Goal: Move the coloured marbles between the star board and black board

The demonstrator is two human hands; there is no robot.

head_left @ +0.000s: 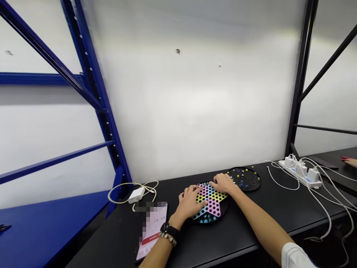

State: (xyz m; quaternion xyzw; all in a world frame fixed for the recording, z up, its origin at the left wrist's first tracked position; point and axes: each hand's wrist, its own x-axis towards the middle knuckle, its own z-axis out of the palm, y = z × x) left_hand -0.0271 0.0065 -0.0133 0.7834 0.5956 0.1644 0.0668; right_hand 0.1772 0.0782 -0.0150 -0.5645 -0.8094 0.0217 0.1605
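A round Chinese checkers board [214,207] lies on the black table, with a perforated star in pink, yellow and light blue over a dark, teal-patterned base. My left hand [189,201] rests on the star's left side, its fingers spread and its thumb reaching toward the middle. At the far right edge of the star is my right hand [223,183], its fingers bent and drawn together; whatever they may hold is hidden. Just beyond that hand lies a black round tray [251,182] with several marbles in its holes.
A phone [153,230] with a lit screen lies left of my forearm. Behind it are a white charger [136,195] and its looped cable. At right stands a power strip [301,173] with plugs and trailing cables. Another person's hand [350,162] shows at the far right edge.
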